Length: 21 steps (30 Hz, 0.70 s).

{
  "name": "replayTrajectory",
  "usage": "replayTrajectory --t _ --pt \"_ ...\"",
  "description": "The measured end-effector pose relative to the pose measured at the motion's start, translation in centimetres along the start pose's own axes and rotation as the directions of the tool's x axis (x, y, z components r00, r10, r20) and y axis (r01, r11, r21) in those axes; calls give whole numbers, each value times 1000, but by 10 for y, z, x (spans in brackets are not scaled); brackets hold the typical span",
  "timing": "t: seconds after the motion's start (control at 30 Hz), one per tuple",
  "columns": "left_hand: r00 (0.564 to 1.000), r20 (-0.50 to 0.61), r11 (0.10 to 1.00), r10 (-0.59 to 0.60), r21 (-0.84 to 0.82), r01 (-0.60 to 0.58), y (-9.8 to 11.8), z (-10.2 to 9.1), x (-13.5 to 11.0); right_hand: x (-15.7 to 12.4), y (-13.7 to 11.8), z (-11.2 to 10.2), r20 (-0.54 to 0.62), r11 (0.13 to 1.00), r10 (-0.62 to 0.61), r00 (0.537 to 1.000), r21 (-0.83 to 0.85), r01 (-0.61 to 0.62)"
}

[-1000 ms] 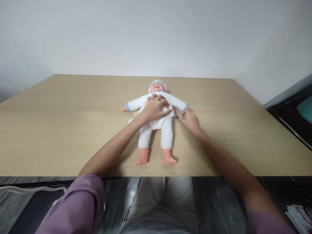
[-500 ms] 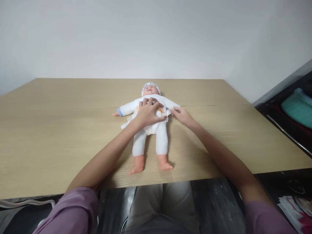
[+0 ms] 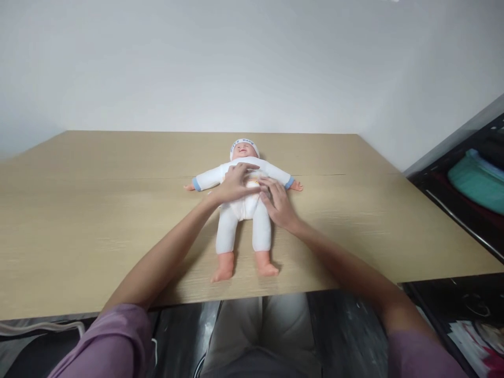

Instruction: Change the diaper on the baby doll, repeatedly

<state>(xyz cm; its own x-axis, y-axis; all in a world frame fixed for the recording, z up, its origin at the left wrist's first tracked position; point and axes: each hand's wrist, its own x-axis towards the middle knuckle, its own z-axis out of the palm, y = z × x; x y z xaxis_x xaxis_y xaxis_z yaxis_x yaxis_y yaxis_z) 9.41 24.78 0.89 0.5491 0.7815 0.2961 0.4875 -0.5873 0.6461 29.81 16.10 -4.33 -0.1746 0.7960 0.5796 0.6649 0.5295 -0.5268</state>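
Observation:
A baby doll in a white suit with blue cuffs and a white headband lies on its back, feet toward me. Around its hips is a white diaper with an orange print at the waist. My left hand rests over the left side of the diaper's front, fingers apart. On the right side, my right hand lies against the diaper's waist, its fingers stretched out and slightly blurred. The hands partly cover the waist and the diaper's side tabs.
The doll lies on a wide wooden table with a wall behind it. At the right, a dark rack holds a folded green cloth. Papers lie low at the right, below the table edge.
My right hand has let go of the white tab at the diaper's side and moved left onto its front. The doll's right-side cuff and hand now show. My left hand stays nearly in place.

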Motion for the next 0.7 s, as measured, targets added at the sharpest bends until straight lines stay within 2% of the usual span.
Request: replayTrajectory --t 0.1,0.17,0.23,0.33,0.47,0.57,0.7 --pt "997 -66 962 -45 -271 26 -20 -14 -13 -10 -3 2 82 998 -66 994 -12 68" --pt "983 -153 955 -101 -291 53 -37 -20 -32 -11 0 3 94 997 -72 993 -15 73" --pt "966 -223 973 -133 -213 85 -57 -24 -57 -9 3 2 90 997 -68 994 -22 71" --pt "944 -292 986 -153 15 165 -86 -28 -93 -1 2 -1 23 995 -96 995 -17 97" --pt "935 -282 929 -215 235 285 -105 -33 -113 28 -20 -2 -67 989 -144 987 -40 142" --pt "919 -258 884 -298 287 368 -105 -35 -110 59 -41 6 59 985 -164 985 -50 167" --pt "883 -161 859 -441 208 467 -102 -43 -107 90 -50 25 284 981 -102 953 -128 143"
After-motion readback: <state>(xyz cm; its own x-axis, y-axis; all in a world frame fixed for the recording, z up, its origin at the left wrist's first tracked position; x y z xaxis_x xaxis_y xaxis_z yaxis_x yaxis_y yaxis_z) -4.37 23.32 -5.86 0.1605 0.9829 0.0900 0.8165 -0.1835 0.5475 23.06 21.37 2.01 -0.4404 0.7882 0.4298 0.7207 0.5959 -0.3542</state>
